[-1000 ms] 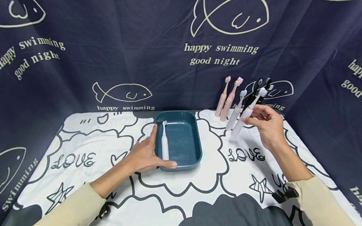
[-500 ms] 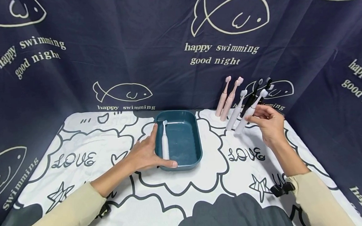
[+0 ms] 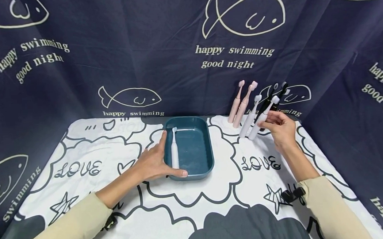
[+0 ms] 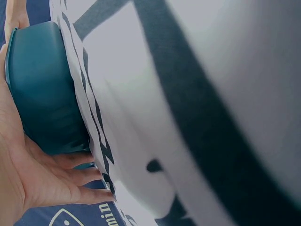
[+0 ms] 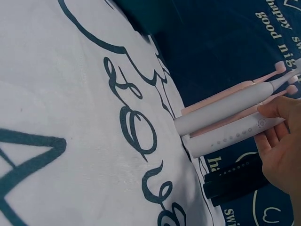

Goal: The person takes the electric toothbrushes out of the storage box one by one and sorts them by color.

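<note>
My right hand point(image 3: 282, 131) pinches a white electric toothbrush point(image 3: 258, 127) between thumb and fingers. Its lower end is at or just above the cloth; in the right wrist view the held toothbrush point(image 5: 228, 138) shows its row of marks and round button. Close beside it, another white electric toothbrush point(image 3: 248, 123) stands upright. My left hand point(image 3: 151, 163) rests on a teal tray point(image 3: 210, 147), thumb on the front rim and fingers stretched along the left side. Inside the tray, against its left wall, lies a third white electric toothbrush point(image 3: 174, 153).
Two pink electric toothbrushes point(image 3: 240, 114) stand left of the white pair. Black electric toothbrushes point(image 5: 235, 181) stand behind my right hand, partly hidden. A patterned white cloth point(image 3: 196, 192) covers the table; dark blue curtains point(image 3: 175, 62) hang around it.
The toothbrush in my right hand has become more upright, its foot shifting right, then its head moving left beside the other white one. My left hand and the tray stay in place.
</note>
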The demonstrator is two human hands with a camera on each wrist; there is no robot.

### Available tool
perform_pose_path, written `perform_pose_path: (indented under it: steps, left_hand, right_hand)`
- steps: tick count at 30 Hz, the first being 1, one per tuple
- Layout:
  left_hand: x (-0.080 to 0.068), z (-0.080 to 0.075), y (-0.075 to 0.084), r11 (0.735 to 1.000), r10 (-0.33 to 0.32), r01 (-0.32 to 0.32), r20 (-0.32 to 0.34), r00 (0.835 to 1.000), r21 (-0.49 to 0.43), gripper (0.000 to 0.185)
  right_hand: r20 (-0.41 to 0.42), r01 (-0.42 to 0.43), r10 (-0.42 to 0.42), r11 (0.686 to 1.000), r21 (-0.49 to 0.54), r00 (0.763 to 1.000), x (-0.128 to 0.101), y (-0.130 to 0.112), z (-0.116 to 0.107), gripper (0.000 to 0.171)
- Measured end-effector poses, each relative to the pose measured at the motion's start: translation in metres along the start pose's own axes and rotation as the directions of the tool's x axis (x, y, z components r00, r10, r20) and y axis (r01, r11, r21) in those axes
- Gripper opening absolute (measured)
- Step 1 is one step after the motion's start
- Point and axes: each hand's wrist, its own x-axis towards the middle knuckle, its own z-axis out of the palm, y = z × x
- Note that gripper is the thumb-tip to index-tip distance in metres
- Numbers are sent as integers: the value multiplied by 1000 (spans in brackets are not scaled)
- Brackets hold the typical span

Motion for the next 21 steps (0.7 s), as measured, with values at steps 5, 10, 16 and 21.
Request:
perform_pose_path:
  steps: [5, 10, 16, 21]
  left_hand:
    - [-1, 0, 0, 1000, 2, -2, 3, 1000, -12, 172]
    - [0, 0, 0, 1000, 4, -4, 5, 1000, -18, 172]
    - [0, 0, 0, 1000, 20, -20, -7, 1000, -24, 172]
    - [0, 0, 1, 1000, 8, -8, -2, 1000, -18, 172]
  right_hand:
    - [-4, -3, 3, 1000, -16, 1000, 3, 4, 4, 51]
    - [-3, 1, -1, 1000, -10, 1000, 7, 7, 5, 51]
    - [-4, -15, 15, 999, -32, 1000, 10, 8, 6, 50]
    - [1, -38, 38, 998, -52, 999, 13, 10, 5, 50]
